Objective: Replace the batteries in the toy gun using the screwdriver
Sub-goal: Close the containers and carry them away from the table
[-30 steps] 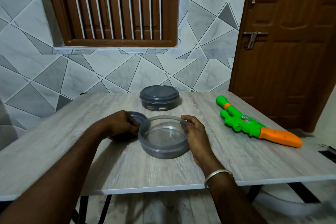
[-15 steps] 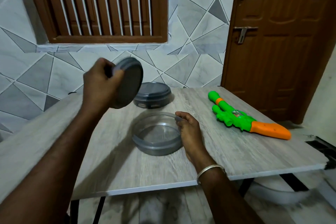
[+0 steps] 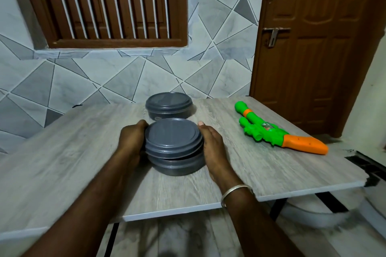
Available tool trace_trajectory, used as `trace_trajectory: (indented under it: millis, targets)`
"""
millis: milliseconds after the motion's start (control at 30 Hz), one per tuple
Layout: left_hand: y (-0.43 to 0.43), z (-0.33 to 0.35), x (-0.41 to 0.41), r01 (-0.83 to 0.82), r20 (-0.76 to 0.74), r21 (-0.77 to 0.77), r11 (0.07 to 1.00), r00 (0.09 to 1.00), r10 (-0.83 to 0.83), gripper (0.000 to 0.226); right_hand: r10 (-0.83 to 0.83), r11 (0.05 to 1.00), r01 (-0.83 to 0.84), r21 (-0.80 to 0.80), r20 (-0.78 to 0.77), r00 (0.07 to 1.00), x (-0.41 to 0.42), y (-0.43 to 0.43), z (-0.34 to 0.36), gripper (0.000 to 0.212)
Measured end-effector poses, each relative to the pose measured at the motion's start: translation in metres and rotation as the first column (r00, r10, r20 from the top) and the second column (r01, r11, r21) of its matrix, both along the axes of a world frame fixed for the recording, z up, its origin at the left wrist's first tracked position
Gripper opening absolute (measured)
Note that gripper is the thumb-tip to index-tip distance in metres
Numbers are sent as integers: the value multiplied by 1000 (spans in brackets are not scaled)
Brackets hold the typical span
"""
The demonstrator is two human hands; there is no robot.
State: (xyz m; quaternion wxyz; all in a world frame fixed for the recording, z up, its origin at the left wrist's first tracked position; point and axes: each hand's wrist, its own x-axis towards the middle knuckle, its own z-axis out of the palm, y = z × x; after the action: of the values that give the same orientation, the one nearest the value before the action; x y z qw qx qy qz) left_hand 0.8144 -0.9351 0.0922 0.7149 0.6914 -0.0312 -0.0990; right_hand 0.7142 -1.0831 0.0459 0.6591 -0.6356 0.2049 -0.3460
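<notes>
A green toy gun (image 3: pixel 269 130) with an orange grip lies on the right side of the table, untouched. In the middle stands a round grey container (image 3: pixel 177 166) with its grey lid (image 3: pixel 173 137) resting tilted on the rim. My left hand (image 3: pixel 131 140) grips the lid's left edge. My right hand (image 3: pixel 212 145) is pressed against the right side of the lid and container. No screwdriver or batteries are in view.
A second grey container (image 3: pixel 169 105) with its lid on stands just behind the first, near the tiled wall. The wooden table (image 3: pixel 271 173) ends at a front edge close to me. A brown door (image 3: pixel 313 48) is behind the gun.
My left hand picked the lid up from the table, swung it over and set it on the open container. My right hand stayed at the container's right side.
</notes>
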Motion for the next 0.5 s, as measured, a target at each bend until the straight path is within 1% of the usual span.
trace_trajectory:
  millis: [100, 233, 367, 433, 500]
  targets:
    - [-7, -2, -7, 56, -12, -6, 998, 998, -56, 24, 1, 1000, -1, -10, 0, 1000, -4, 0, 2, 30]
    - [-10, -6, -14, 111, -30, -40, 993, 993, -112, 26, 36, 998, -35, 47, -5, 999, -4, -1, 1, 34]
    - [-9, -10, -24, 154, -94, -117, 981, 982, -166, 26, 59, 994, -56, 95, -23, 998, -6, -3, 3, 46]
    - [-6, -15, -26, 159, -87, -152, 976, 981, -173, 28, 81, 993, -79, 93, -25, 996, -6, -3, 3, 50]
    - [-4, -17, -27, 152, -46, -180, 972, 986, -163, 26, 93, 992, -90, 91, -24, 995, -7, -2, 2, 55]
